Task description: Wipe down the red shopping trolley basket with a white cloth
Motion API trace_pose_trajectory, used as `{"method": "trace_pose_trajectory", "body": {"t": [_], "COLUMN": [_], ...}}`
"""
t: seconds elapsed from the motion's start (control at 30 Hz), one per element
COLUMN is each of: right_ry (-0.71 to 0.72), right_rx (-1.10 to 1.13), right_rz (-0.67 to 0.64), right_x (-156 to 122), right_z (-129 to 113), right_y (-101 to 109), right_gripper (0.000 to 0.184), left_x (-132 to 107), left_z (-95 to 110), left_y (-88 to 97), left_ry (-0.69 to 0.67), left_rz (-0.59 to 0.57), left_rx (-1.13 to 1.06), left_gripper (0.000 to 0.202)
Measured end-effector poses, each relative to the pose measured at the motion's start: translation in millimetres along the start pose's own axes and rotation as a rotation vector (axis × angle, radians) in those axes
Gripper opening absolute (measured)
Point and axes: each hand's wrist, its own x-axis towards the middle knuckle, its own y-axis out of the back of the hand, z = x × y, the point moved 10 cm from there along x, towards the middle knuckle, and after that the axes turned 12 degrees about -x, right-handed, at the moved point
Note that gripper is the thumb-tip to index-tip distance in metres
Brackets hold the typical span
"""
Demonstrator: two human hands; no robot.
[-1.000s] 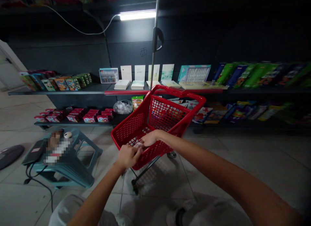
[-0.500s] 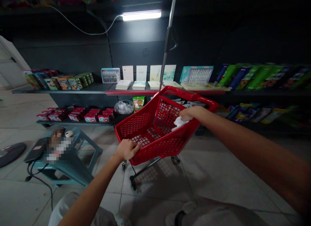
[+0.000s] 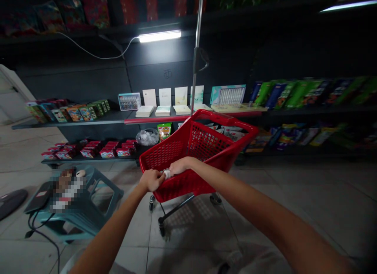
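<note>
A red plastic shopping cart (image 3: 182,186) with perforated basket walls stands before me on its wheels. My left hand (image 3: 152,179) is closed over the basket rim at its near left corner. Close beside it, my right hand (image 3: 180,165) grips a bunched white cloth (image 3: 167,174) against the near rim. Most of the cloth is hidden by the fingers. The raised red handle (image 3: 228,120) lies at the cart's far right, away from both hands.
A metal pole (image 3: 198,30) rises behind the cart. Shelves hold books (image 3: 163,111), marker sets (image 3: 129,101), snack bags (image 3: 294,94) and small red boxes (image 3: 108,150). At left stands a blue-green plastic stool (image 3: 97,179) with items and cables on it.
My right hand has moved left and toward me with the white cloth, from the right part of the near rim to beside my left hand. My left hand stays on the corner.
</note>
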Motion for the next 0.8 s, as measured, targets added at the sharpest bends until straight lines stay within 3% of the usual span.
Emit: {"method": "trace_pose_trajectory", "body": {"t": [0.1,0.2,0.33,0.43,0.57,0.67,0.73,0.8], "right_ry": [0.026,0.000,-0.129,-0.178,-0.040,0.057,0.048,-0.062], "right_rx": [-0.192,-0.453,-0.678,-0.670,-0.531,-0.398,-0.273,-0.101], "right_rz": [-0.073,-0.014,0.271,0.551,0.953,1.148,1.256,1.418], "right_x": [-13,-39,-89,-129,-169,-184,-190,-199], "right_z": [21,64,136,174,175,160,158,174], "right_y": [10,38,83,94,73,44,29,22], "right_gripper": [0.011,0.022,0.027,0.033,0.048,0.057,0.061,0.060], "left_x": [2,4,11,18,22,21,21,24], "left_z": [0,-1,-6,-12,-15,-13,-21,-33], "left_y": [1.3,3.2,4.9,5.0,6.1,13.4,18.1,15.4], "left_ry": [-0.013,-0.012,-0.027,-0.020,-0.015,-0.025,0.053,0.154], "left_rz": [-0.009,-0.009,-0.003,0.005,0.063,0.208,0.313,0.336], "left_rx": [-0.015,-0.014,-0.002,0.007,-0.009,-0.024,-0.036,-0.064], "left_gripper": [0.049,0.049,0.047,0.046,0.044,0.040,0.036,0.034]}}
